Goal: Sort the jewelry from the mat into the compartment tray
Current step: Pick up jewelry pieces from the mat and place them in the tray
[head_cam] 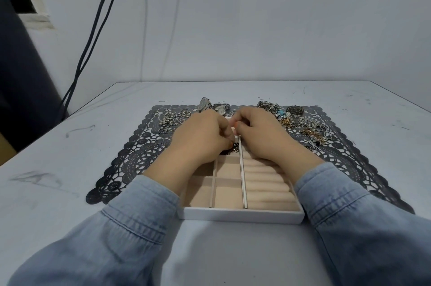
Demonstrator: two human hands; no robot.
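The dark chain (235,147) at the left fingers (224,130) is dull metal; jewelry (172,120) either side shines on the matt, plastic-looking mat (130,159). Beneath, the tray (242,215) has a smooth white rim, velvety beige lining.

Both arms are clad in long sleeves of light blue denim, faded in patches. The left sleeve (105,234) and right sleeve (363,227) each end in a banded cuff with parallel rows of stitching. One nail on the right hand (258,134) appears orange-tinted; it shows too small to confirm.
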